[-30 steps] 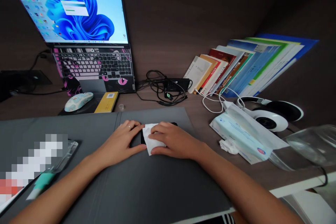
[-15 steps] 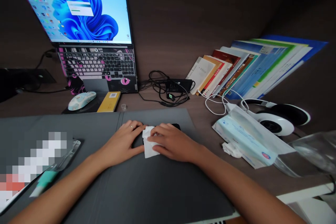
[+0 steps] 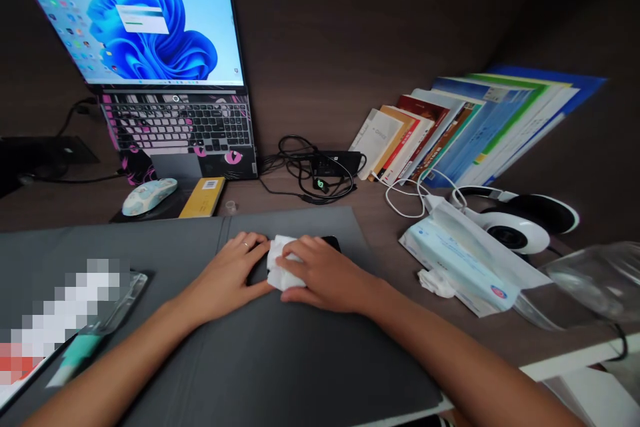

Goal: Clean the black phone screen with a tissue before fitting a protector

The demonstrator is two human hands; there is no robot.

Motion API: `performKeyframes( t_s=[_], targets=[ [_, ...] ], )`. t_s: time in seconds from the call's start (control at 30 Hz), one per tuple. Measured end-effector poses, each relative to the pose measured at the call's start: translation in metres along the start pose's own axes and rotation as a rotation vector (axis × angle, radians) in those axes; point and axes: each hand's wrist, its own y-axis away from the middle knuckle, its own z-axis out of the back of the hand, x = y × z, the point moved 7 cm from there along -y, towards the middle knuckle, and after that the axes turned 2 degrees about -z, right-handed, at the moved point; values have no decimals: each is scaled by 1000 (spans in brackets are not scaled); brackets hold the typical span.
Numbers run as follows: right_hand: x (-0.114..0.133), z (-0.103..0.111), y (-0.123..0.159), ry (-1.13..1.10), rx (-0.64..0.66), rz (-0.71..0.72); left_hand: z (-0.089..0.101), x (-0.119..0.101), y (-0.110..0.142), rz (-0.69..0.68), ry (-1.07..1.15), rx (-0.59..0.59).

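Observation:
On the dark grey desk mat (image 3: 280,360) lies a flat black phone (image 3: 332,241), mostly covered; just its rounded far right corner shows plainly. My left hand (image 3: 227,277), with a ring on one finger, holds the phone's left end between thumb and fingers. A crumpled white tissue (image 3: 280,265) is spread over the phone's surface. Bent fingers of my right hand (image 3: 325,275) press the tissue down and keep hold of it. Both hands rest low on the mat, close together.
Behind stand a laptop (image 3: 200,127), a mouse (image 3: 149,197), a yellow box (image 3: 203,197) and tangled cables (image 3: 305,177). At right are leaning books (image 3: 450,127), a tissue pack (image 3: 457,263), a used tissue (image 3: 436,283) and headphones (image 3: 515,230). A clear pouch (image 3: 123,300) lies left.
My right hand has shifted slightly over the phone, and the tissue is more bunched, its near corner drawn in. My left hand keeps its hold. The whole view has shifted a little.

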Motion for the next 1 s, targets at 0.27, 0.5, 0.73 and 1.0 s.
performKeyframes(
  t_s=[0.27,0.5,0.73,1.0],
  targets=[
    [-2,1,0,4,-27,-8,-1,2,1,-3,6,2],
    [-13,6,3,13,-67,-67,-2,3,0,17,-13,8],
    [2,1,-1,41,4,8,-1,0,0,5,0,3],
    [-34,11,7,-27,-46,-138,2,1,2,19,-12,-4]
  ],
)
